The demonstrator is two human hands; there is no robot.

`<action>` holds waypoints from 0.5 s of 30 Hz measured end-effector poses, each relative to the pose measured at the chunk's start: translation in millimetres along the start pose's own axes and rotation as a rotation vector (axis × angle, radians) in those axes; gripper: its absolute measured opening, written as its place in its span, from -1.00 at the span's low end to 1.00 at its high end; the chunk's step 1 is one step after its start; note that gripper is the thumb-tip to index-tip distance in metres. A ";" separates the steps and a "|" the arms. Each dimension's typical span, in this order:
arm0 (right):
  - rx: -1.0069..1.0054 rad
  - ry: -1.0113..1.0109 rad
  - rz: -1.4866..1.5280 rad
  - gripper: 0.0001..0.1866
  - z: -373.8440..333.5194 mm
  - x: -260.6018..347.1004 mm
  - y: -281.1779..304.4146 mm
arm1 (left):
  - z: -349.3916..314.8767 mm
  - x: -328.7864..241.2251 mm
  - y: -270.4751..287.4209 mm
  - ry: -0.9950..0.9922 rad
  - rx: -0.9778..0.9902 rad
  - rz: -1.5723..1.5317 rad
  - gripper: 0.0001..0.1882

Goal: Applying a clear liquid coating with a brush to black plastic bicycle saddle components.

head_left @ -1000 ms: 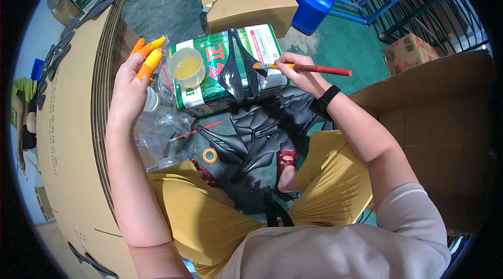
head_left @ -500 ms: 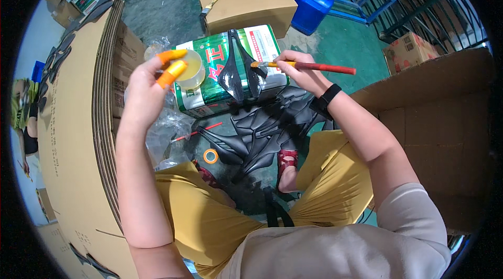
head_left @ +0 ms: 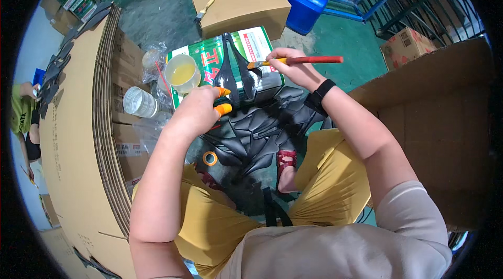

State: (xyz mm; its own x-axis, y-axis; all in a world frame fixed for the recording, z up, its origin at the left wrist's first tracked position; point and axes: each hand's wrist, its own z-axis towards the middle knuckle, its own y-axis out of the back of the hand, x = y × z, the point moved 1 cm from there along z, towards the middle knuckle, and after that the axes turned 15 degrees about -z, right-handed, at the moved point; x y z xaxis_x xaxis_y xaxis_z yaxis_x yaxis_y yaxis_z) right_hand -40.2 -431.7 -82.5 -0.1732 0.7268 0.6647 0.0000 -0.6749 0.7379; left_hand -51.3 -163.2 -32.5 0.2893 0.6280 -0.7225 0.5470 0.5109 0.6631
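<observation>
Green floor (head_left: 351,43) carried green rectangular tin (head_left: 201,49). Black V-shaped part (head_left: 224,77) lay across tin to near edge; cup of yellow liquid (head_left: 182,89) stood at left edge. Right hand (head_left: 297,69) gripped paintbrush (head_left: 317,60) at part's right arm; left hand (head_left: 198,110) open at near edge, contact unclear.

A: What colours are on the brush (head_left: 317,60)?
B: Red along the handle, turning yellow-orange toward the brown bristles.
A: And the finger covers (head_left: 223,110) on the left hand (head_left: 196,111)?
B: Bright orange.
A: The winged piece (head_left: 225,79)?
B: Black, with pale shine marks.
A: That tin (head_left: 201,49)?
B: Green and white, printed with bold red characters.
A: The liquid (head_left: 183,74) in the cup (head_left: 183,89)?
B: Pale yellow, and the cup is a cloudy, translucent white.
A: What shades are worn?
B: Mustard-yellow trousers (head_left: 335,174), a greyish-beige shirt (head_left: 335,247), dark red sandals (head_left: 286,157) with a lighter pattern.
A: The jug (head_left: 305,6)?
B: Solid blue, cap included, against a green floor (head_left: 346,38) with grey patches.
</observation>
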 end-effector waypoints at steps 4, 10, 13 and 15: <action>0.012 0.023 -0.030 -0.80 -2.1 -7.8 -4.2 | 3.5 0.1 -4.5 0.172 0.111 0.023 -0.65; 0.077 0.016 -0.087 -0.81 -1.5 -11.3 6.9 | 6.3 5.4 -2.3 0.137 0.095 0.093 -0.63; 0.121 -0.041 -0.064 -0.80 -1.1 -10.5 15.1 | 9.3 14.2 -5.8 0.120 0.075 0.090 -0.65; 0.073 -0.057 -0.036 -0.78 -1.4 -7.2 17.9 | 9.4 14.3 -5.9 0.124 0.073 0.082 -0.66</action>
State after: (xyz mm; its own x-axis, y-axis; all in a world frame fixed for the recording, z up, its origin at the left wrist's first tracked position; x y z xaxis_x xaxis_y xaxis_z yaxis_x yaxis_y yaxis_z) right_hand -40.3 -449.2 -74.2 -0.1181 0.7579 0.6416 0.0672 -0.6386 0.7666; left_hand -43.1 -162.7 -48.6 0.2383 0.7360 -0.6337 0.5824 0.4138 0.6996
